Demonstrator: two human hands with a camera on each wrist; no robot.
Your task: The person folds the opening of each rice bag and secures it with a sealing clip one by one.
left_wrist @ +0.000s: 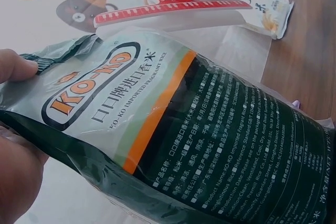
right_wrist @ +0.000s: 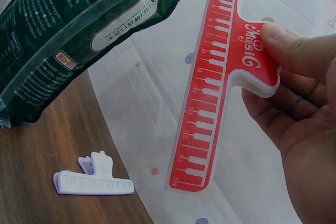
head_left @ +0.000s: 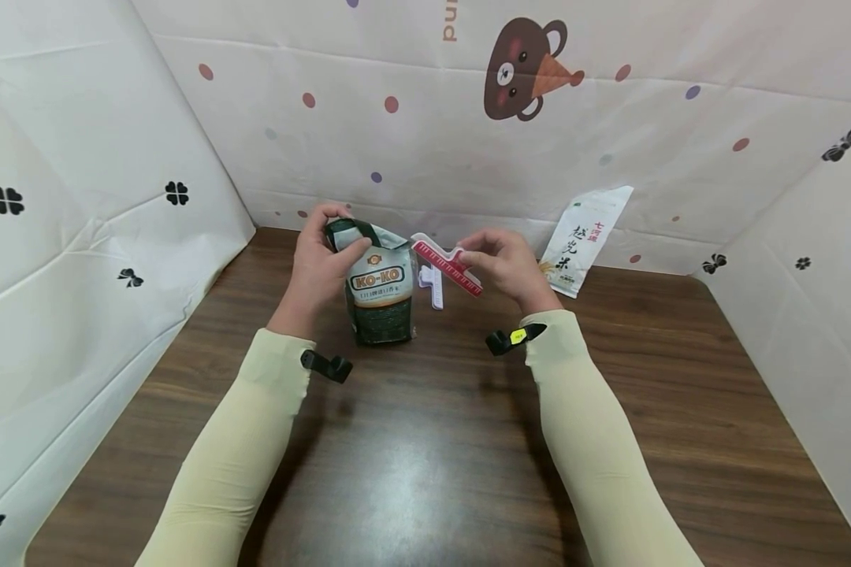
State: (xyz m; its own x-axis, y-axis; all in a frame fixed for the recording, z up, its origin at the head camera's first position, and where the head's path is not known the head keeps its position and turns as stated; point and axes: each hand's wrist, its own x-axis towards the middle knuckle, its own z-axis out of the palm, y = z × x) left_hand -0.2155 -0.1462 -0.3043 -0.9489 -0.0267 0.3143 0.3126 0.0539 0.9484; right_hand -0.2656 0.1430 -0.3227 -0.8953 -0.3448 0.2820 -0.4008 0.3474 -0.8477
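Observation:
A green and white KO-KO rice bag [head_left: 381, 287] stands on the table, its top folded over. My left hand [head_left: 322, 256] grips the folded top, thumb on the front and fingers behind. My right hand [head_left: 499, 264] pinches the handle of a red clip [head_left: 448, 268] printed with piano keys and a ruler scale. The clip's far end reaches the bag's upper right corner in the head view; whether it touches cannot be told. In the right wrist view the thumb presses the red clip's [right_wrist: 210, 87] handle. A lilac clip [right_wrist: 94, 177] lies on the table beside the bag.
A white rice packet [head_left: 587, 240] leans against the patterned back sheet [head_left: 425, 142] to the right, behind my right hand. Patterned sheets also line both sides of the brown wooden table [head_left: 425, 441].

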